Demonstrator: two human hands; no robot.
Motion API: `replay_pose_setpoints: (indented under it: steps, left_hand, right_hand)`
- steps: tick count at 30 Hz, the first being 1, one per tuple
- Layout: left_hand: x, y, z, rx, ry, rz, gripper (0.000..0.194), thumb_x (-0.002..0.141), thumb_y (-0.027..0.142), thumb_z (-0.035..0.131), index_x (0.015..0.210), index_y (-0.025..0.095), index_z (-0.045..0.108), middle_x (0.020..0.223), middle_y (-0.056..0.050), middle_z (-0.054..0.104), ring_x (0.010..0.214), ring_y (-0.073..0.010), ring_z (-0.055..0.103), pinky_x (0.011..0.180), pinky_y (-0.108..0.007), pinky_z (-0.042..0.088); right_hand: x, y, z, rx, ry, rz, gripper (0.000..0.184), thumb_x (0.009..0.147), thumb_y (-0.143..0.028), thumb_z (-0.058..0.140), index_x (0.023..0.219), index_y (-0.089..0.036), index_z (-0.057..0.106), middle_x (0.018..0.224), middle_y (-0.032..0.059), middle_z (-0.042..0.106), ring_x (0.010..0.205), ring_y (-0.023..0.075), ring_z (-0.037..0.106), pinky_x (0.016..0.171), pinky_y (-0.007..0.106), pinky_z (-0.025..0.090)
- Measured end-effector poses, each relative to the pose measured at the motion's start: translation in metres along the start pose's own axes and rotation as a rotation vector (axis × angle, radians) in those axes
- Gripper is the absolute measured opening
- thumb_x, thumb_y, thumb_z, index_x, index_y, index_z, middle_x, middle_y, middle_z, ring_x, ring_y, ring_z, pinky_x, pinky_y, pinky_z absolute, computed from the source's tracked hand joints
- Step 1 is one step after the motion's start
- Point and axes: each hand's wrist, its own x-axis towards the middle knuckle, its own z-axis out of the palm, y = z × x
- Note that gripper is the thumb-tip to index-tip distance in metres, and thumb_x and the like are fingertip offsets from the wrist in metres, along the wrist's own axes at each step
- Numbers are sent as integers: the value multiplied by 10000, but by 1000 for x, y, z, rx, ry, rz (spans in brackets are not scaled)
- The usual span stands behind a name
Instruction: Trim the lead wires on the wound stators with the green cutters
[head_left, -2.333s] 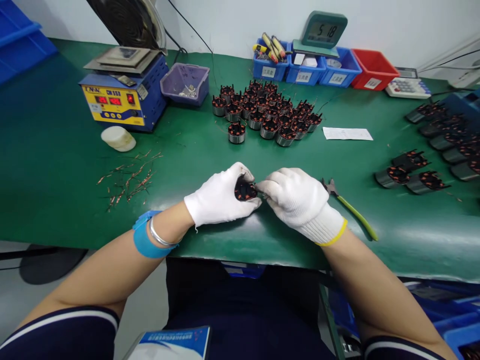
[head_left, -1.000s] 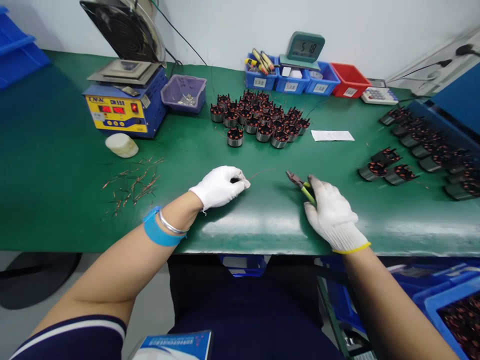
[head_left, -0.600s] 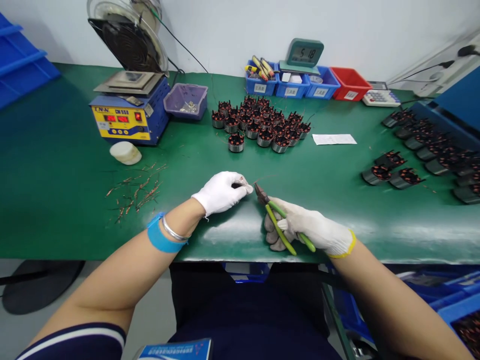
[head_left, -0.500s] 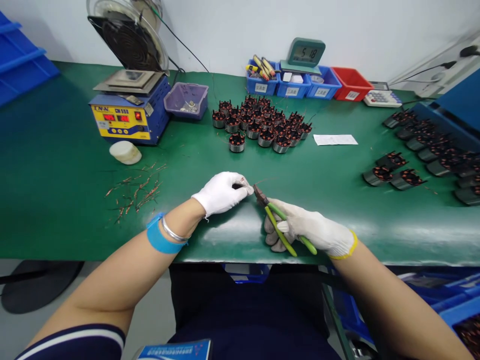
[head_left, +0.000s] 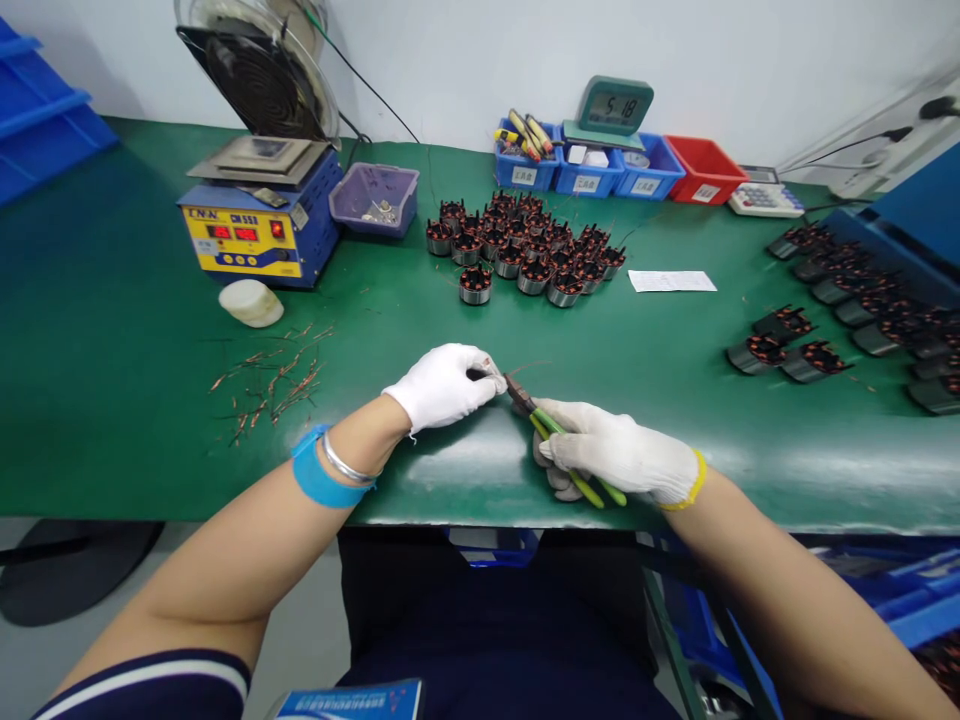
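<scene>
My left hand (head_left: 448,385), in a white glove, is closed in a pinch over the green tabletop. A thin copper wire (head_left: 534,363) sticks out to the right from its fingertips; whatever else the pinch may cover is hidden. My right hand (head_left: 611,445), gloved in white with a yellow cuff, grips the green-handled cutting pliers (head_left: 546,420). Their dark jaws reach the wire close beside my left fingertips, and the handles are squeezed near each other. Cut copper wire pieces (head_left: 274,385) lie scattered to the left of my left hand.
Several wound motor stators (head_left: 532,275) stand grouped at the back middle, with more stators (head_left: 814,358) at the right. A blue-yellow solder pot unit (head_left: 247,235), purple bin (head_left: 373,200) and white round block (head_left: 251,303) sit left. Small bins (head_left: 586,180) and a paper slip (head_left: 672,281) are behind.
My right hand has squeezed the pliers' handles closer together, and its fingers have closed further around them. The left hand has stayed in place.
</scene>
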Motion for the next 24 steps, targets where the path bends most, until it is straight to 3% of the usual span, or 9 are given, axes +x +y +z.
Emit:
replay_pose_setpoints:
  steps: [2, 5, 7, 10, 12, 15, 17, 20, 24]
  left_hand:
    - [0, 1, -5, -30, 34, -8, 216, 716, 386, 638, 758, 181, 691, 738, -22, 711, 709, -182, 632, 681, -296, 487]
    - [3, -1, -14, -219, 307, -17, 317, 737, 471, 616, 753, 158, 663, 789, -47, 704, 788, -191, 629, 703, -290, 483]
    - [7, -7, -18, -351, 521, -20, 403, 803, 531, 525, 794, 148, 650, 866, -67, 706, 829, -191, 628, 692, -281, 480]
    - [14, -18, -19, -406, 616, -80, 535, 845, 633, 442, 898, 143, 650, 975, -88, 714, 787, -185, 640, 663, -286, 477]
    - [20, -25, -18, -360, 603, -126, 608, 831, 700, 431, 933, 146, 658, 1010, -95, 715, 744, -184, 642, 655, -298, 479]
    - [27, -33, -17, -310, 592, -164, 646, 814, 742, 419, 937, 158, 667, 1018, -92, 716, 737, -188, 643, 631, -300, 483]
    - [31, -36, -17, -297, 592, -173, 622, 816, 729, 425, 928, 167, 668, 1016, -86, 717, 742, -185, 643, 620, -293, 487]
    - [35, -39, -19, -304, 600, -181, 589, 816, 706, 443, 914, 170, 665, 1023, -85, 713, 746, -180, 643, 620, -285, 494]
    - [36, -39, -17, -328, 604, -167, 593, 801, 720, 449, 911, 174, 654, 1033, -86, 709, 787, -193, 656, 639, -291, 510]
  right_hand:
    - [-1, -4, 1, -163, 39, 49, 503, 776, -229, 542, 1274, -223, 477, 596, -47, 528, 518, 148, 556, 488, 257, 480]
    - [-5, -6, 9, -704, 205, 62, 544, 834, -336, 520, 1372, -281, 458, 858, 53, 672, 758, 254, 662, 638, 362, 520]
    - [-9, -3, 16, -1117, 367, 3, 574, 857, -386, 491, 1413, -255, 438, 1076, 125, 662, 918, 335, 648, 719, 438, 503]
    - [-9, 1, 25, -1454, 533, -52, 589, 868, -438, 477, 1391, -167, 462, 1107, 185, 615, 896, 371, 624, 695, 461, 483]
    - [-1, -3, 28, -1498, 615, -155, 641, 820, -513, 555, 1334, -134, 507, 1074, 183, 603, 896, 358, 605, 734, 462, 479]
    - [28, -17, 33, -1437, 703, -493, 851, 712, -620, 662, 1381, -142, 446, 1193, 168, 571, 1028, 350, 556, 873, 468, 454]
    - [50, -27, 37, -1407, 611, -630, 783, 748, -601, 636, 1377, -175, 447, 1199, 128, 587, 1010, 317, 569, 847, 439, 471]
    - [66, -32, 36, -1359, 499, -629, 547, 829, -511, 567, 1276, -198, 533, 1068, 82, 644, 897, 281, 613, 740, 395, 495]
    - [41, -12, -3, -1187, 744, -542, 576, 835, -538, 564, 1310, -218, 503, 1113, 77, 641, 971, 257, 611, 805, 352, 485]
